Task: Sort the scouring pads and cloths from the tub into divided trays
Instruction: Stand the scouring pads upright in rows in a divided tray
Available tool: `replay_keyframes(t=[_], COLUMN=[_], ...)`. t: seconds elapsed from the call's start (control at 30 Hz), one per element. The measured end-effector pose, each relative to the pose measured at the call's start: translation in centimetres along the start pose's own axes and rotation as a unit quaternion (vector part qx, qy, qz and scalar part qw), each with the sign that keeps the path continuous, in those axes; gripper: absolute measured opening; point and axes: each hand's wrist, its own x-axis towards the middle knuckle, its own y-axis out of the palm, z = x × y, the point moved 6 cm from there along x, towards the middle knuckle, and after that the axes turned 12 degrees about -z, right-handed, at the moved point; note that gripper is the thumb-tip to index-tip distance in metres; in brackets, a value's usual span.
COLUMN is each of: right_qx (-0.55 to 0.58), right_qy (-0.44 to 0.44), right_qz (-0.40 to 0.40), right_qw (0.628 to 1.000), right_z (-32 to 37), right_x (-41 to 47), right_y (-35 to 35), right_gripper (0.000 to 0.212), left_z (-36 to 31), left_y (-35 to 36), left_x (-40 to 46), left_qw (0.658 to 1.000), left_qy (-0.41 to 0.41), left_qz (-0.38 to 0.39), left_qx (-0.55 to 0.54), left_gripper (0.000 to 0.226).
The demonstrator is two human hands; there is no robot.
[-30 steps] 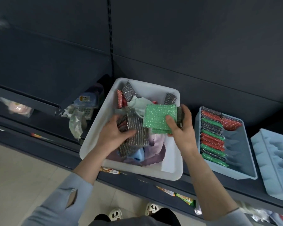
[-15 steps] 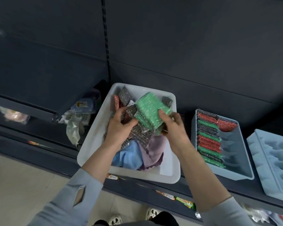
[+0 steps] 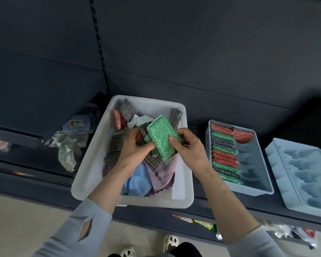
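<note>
A white tub [image 3: 93,167] on the dark shelf holds silver, red and green scouring pads and blue and purple cloths [image 3: 152,179]. Over the tub's middle, my right hand [image 3: 191,145] grips a stack of green scouring pads [image 3: 161,138], thumb on top. My left hand [image 3: 135,147] holds the same green pads from the left, with silver pads [image 3: 117,143] under it. To the right, a blue divided tray [image 3: 258,164] carries a row of red, green and silver pads [image 3: 224,154] along its left side. A second blue divided tray [image 3: 302,173] lies at far right.
Crumpled plastic packaging [image 3: 70,141] lies on the shelf left of the tub. Dark shelf panels [image 3: 193,52] rise behind everything. Packets [image 3: 204,222] sit on a lower shelf near my feet, above the beige floor [image 3: 17,219].
My right hand turned the green pads and brought them left to the tub's middle. My left hand rose from the silver pads and took hold of the green ones too.
</note>
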Motion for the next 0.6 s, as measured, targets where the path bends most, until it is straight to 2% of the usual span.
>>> replay_keyframes(t=[0.1, 0.2, 0.27, 0.37, 0.4, 0.47, 0.53, 0.6], right_qx=[0.017, 0.063, 0.137, 0.248, 0.253, 0.214, 0.181, 0.118], right_qy=[0.004, 0.080, 0.161, 0.257, 0.267, 0.256, 0.209, 0.144], right_qz=[-0.018, -0.031, -0.051, -0.110, -0.117, -0.142, -0.204, -0.260], right_qw=[1.000, 0.994, 0.976, 0.928, 0.923, 0.932, 0.939, 0.948], right_z=[-1.0, -2.2, -3.6, -7.0, -7.9, -10.1, -11.7, -13.3], right_x=[0.6, 1.1, 1.4, 3.0, 3.5, 5.0, 6.7, 8.6], right_y=[-1.9, -4.2, -6.1, -10.1, -11.8, -15.7, -20.4, -24.9], right_gripper=[0.026, 0.025, 0.023, 0.055, 0.057, 0.042, 0.025, 0.020], left_z=[-0.9, -1.7, -2.5, -3.8, -4.2, -4.7, -4.8, -4.8], left_y=[1.7, 3.3, 4.9, 8.5, 9.8, 12.5, 14.7, 16.7], left_x=[0.1, 0.1, 0.0, 0.1, 0.1, 0.2, 0.6, 1.0], left_qw=[1.000, 0.999, 0.999, 0.999, 0.999, 1.000, 0.999, 0.997], left_qy=[0.012, 0.015, 0.027, 0.027, 0.027, 0.019, 0.007, -0.008], left_qz=[0.021, 0.029, 0.031, 0.016, 0.008, -0.010, -0.040, -0.073], left_qx=[0.007, 0.023, 0.026, 0.023, 0.018, 0.007, 0.020, 0.006], left_gripper=[0.045, 0.058, 0.031, 0.028, 0.035, 0.054, 0.081, 0.101])
